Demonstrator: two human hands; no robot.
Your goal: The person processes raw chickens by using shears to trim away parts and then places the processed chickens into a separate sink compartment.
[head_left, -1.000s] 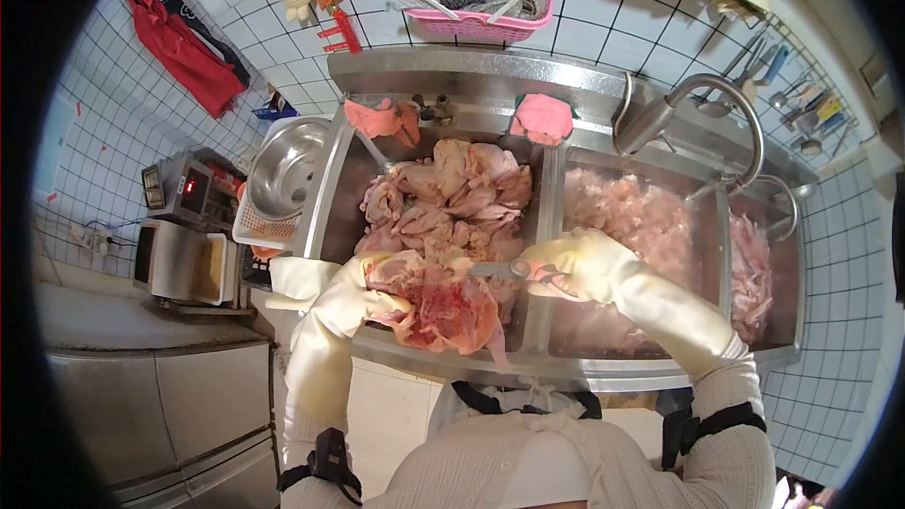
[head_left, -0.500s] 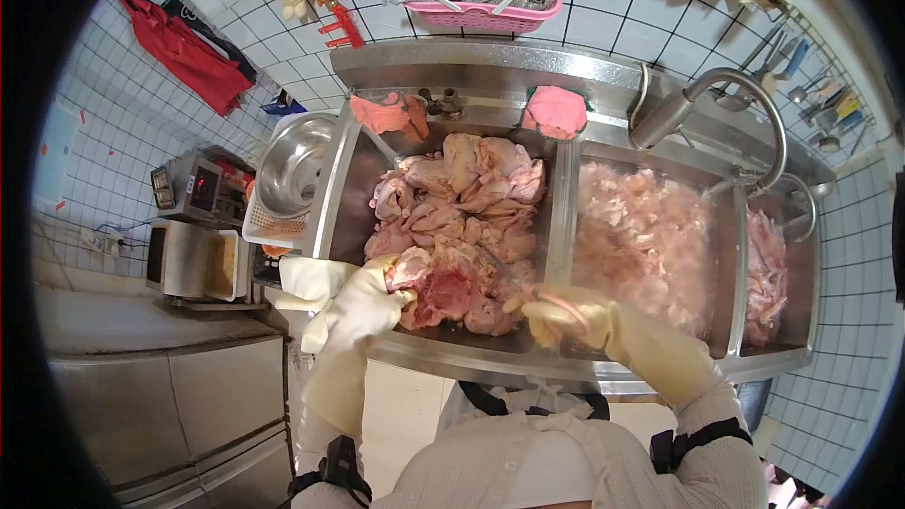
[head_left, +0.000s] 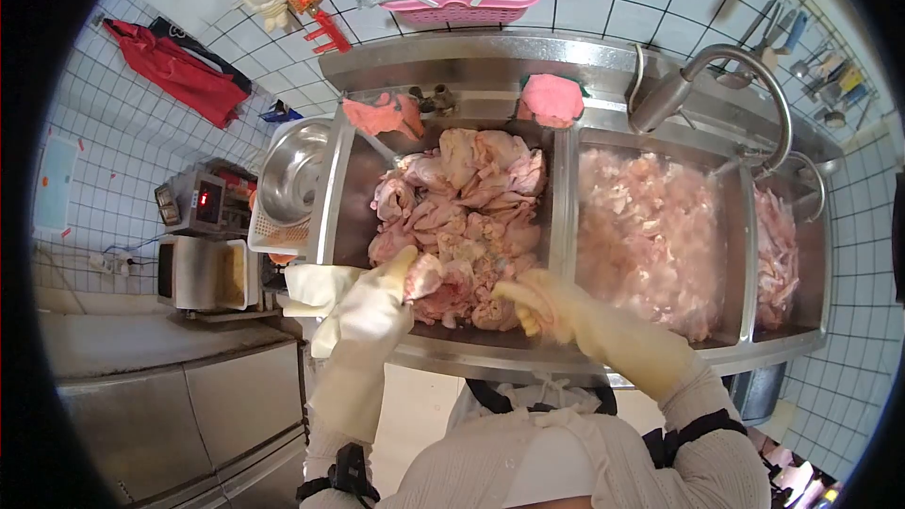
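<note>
Both of my hands wear long cream rubber gloves. My left hand (head_left: 382, 294) is closed around a small piece of raw chicken (head_left: 424, 276), held over the front left of the left sink basin. Beneath and behind it lies a heap of raw chickens (head_left: 462, 170), plucked and pale, with red flesh showing near the front. My right hand (head_left: 542, 306) is curled by the basin's front right corner, beside the chickens. A bit of something pinkish shows at its fingers, but its kind is hidden.
In the middle basin, raw chicken pieces (head_left: 650, 236) lie in cloudy water; more pale meat (head_left: 775, 254) fills the narrow right basin. A faucet (head_left: 721, 66) arches above. A steel bowl (head_left: 294, 170) stands left, pink cloths (head_left: 552, 100) lie on the back ledge, and a pink basket (head_left: 462, 5) is behind.
The large opened chicken piece with red flesh has dropped from my left hand's grip; a smaller piece shows there now. My right hand has turned and shifted slightly left.
</note>
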